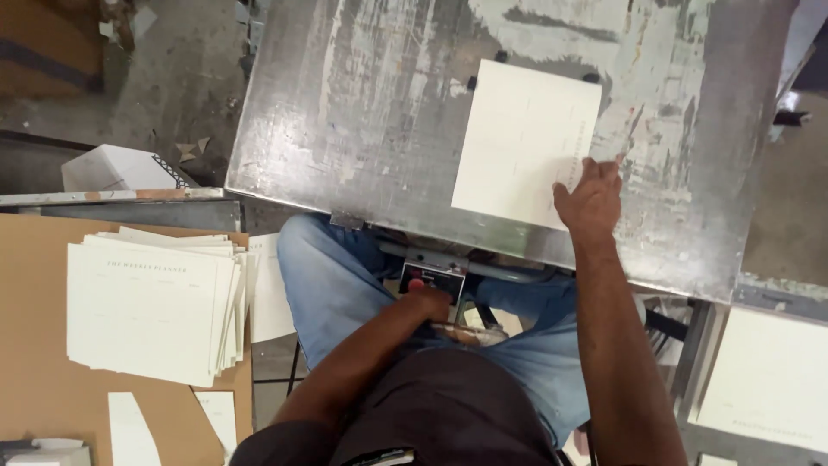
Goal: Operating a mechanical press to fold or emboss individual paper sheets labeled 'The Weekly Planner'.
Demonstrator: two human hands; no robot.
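A cream printed sheet (522,138) lies flat on the worn metal press table (362,103), set against small black stops at its far edge. My right hand (591,197) rests on the sheet's near right corner, fingers pressing it down. My left hand (427,302) is below the table's front edge, fingers curled on a small control box (431,278) with a red button. I sit with blue-jeaned knees under the table.
A fanned stack of cream printed sheets (151,302) lies on a brown cardboard surface (34,380) to my left. Another cream stack (772,380) sits at lower right. A white box (116,168) stands on the floor at left.
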